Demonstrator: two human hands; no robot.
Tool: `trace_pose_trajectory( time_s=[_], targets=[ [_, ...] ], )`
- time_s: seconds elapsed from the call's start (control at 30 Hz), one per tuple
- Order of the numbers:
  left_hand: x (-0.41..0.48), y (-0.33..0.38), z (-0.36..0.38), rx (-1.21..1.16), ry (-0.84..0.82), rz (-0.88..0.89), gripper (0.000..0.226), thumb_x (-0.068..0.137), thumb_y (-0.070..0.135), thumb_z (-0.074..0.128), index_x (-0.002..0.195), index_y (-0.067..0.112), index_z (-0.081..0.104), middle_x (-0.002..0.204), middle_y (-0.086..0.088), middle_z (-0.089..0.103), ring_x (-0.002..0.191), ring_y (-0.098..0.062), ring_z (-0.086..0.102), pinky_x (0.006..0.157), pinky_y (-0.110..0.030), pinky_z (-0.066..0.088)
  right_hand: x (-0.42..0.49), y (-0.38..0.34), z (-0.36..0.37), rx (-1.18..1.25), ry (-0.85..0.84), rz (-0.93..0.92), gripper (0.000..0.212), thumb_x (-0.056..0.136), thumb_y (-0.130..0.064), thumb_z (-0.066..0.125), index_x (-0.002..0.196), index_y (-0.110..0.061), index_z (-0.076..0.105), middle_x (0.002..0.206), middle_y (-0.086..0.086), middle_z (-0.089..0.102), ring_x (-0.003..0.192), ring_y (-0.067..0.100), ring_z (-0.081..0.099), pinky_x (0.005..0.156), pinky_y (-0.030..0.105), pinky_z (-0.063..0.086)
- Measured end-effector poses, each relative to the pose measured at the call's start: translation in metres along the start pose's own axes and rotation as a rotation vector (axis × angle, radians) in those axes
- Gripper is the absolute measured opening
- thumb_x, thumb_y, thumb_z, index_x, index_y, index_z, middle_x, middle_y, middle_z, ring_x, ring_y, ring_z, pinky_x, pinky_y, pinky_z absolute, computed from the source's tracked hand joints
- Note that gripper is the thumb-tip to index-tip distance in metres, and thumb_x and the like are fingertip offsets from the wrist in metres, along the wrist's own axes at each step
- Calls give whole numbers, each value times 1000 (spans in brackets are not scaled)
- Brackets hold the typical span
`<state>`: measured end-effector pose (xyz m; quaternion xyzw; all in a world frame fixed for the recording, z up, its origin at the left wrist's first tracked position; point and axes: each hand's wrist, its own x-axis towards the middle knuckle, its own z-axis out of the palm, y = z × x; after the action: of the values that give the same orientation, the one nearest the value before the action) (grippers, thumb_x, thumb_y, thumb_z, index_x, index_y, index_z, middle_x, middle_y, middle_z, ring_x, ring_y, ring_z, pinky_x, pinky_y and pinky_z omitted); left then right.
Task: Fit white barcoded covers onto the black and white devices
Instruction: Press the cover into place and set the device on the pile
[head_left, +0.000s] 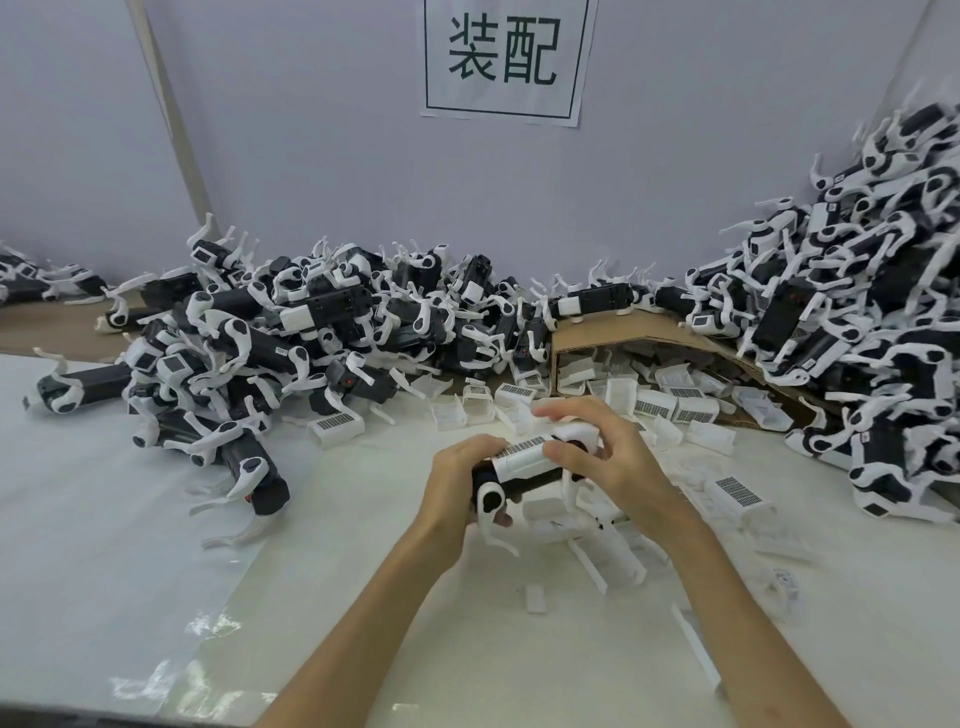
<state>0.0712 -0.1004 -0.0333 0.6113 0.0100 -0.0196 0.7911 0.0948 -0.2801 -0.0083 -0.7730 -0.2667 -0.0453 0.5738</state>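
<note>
Inspector: Left hand is gripping what?
Operator: Its fingers are clamping the black and white device; right hand is pinching the white barcoded cover onto it. Loose covers are lying at 1 o'clock.

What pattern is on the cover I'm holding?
A black barcode, on the white plastic cover atop the black and white device; clearest in head view.

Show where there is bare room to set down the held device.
Bare: the white sheet near left, between the left device pile and the left hand. Crowded: loose covers around the right hand, and the right device pile.
</note>
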Motion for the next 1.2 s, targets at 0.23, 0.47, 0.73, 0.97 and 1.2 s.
trace_pose_trajectory(
  time_s=[0.23, 0.47, 0.73, 0.97, 1.2],
  targets=[
    [0, -2, 0, -29, -30, -148, 27, 89, 25, 54, 81, 5, 70, 61, -16, 61, 40, -18, 50, 42, -23, 44, -3, -2, -5, 91, -112, 74, 37, 62, -37, 84, 93, -20, 75, 87, 21, 61, 70, 22, 56, 64, 34, 49],
    [1, -2, -1, -238, -8, -124, 36, 79, 42, 59, 73, 9, 71, 63, -13, 61, 45, -20, 54, 44, -23, 41, 1, 0, 1, 77, -12, 42, 42, 72, -64, 71, 90, -27, 77, 94, 11, 69, 77, 9, 63, 69, 18, 51],
    [4, -4, -10, -606, 97, -157, 27, 77, 31, 64, 86, 6, 64, 53, -6, 53, 37, -11, 48, 40, -18, 46, -1, -1, -7, 274, -169, 38, 39, 84, -33, 71, 123, -30, 68, 120, 0, 67, 101, 24, 69, 78, 29, 56],
    [5, -2, -8, -666, -3, -163, 45, 96, 46, 48, 97, 4, 63, 63, -10, 53, 47, -18, 46, 49, -26, 51, -1, -5, -6, 361, 53, 124, 33, 88, -24, 71, 115, -8, 62, 112, 15, 69, 88, 26, 72, 70, 29, 59],
    [19, -6, -14, -649, 86, -56, 55, 101, 52, 35, 119, 7, 61, 91, -17, 59, 76, -23, 57, 81, -37, 43, 8, -19, -9, 597, 44, 220, 20, 95, -14, 64, 112, -4, 60, 106, 21, 68, 82, 29, 70, 68, 31, 58]
  ],
)
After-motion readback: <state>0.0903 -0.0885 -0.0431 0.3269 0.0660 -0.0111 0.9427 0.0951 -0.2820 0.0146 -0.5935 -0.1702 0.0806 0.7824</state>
